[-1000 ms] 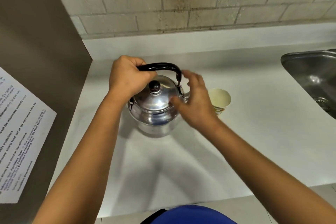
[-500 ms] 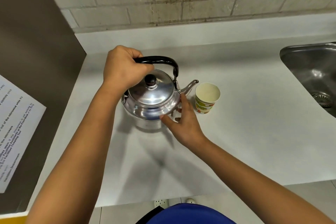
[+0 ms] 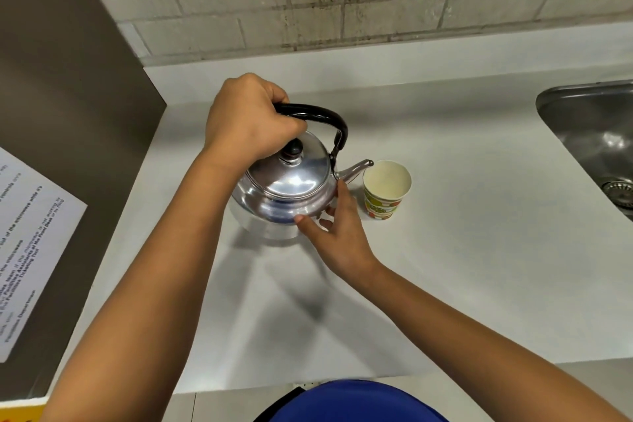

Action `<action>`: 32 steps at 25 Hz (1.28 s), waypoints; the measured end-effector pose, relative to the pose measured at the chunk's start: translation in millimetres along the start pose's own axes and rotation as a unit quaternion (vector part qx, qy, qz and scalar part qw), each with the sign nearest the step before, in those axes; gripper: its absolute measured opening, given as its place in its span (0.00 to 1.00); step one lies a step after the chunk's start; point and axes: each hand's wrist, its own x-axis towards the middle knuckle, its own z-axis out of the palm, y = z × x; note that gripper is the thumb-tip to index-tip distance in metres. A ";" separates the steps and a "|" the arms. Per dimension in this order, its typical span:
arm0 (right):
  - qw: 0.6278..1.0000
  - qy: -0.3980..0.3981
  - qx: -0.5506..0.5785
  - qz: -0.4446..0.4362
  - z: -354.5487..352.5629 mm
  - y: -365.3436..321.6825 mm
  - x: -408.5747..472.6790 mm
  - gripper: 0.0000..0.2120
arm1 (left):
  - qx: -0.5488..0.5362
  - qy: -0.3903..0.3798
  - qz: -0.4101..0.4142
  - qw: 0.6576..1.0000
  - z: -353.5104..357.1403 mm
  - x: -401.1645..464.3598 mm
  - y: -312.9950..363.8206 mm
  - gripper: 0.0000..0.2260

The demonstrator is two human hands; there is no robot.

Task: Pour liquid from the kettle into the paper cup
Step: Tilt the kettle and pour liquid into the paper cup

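Gripping the kettle (image 3: 287,188) handle still, left hand (image 3: 250,120); right hand (image 3: 337,226) stays open against it.

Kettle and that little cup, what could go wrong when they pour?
1. The paper cup is small, looks light, and nobody holds it; the kettle's spout might bump it and tip it.
2. The right hand presses the kettle on its metal side; if it is hot, that could burn.
3. The left hand grips only the handle's far end, so tilting may wobble.

Kettle (image 3: 287,188) polished metal; paper cup (image 3: 385,193); matt counter (image 3: 462,250).
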 end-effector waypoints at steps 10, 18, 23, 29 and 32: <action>0.999 0.002 0.033 0.002 3.2 0.9 0.2 0.33 | 0.065 -0.023 0.044 0.997 2.9 4.2 17.8 0.10; 0.996 0.019 0.083 0.017 4.9 0.1 0.8 0.32 | 0.121 -0.037 0.082 0.989 5.9 5.0 34.8 0.09; 0.995 0.026 0.096 0.013 6.4 0.9 0.6 0.30 | 0.147 -0.037 0.104 0.983 6.5 6.7 42.2 0.09; 0.991 0.021 0.132 0.004 6.8 -1.6 1.8 0.27 | 0.165 -0.028 0.133 0.977 6.3 8.4 49.7 0.03; 0.990 0.020 0.143 0.000 5.9 -3.3 2.7 0.26 | 0.170 -0.028 0.143 0.975 5.7 8.4 53.0 0.04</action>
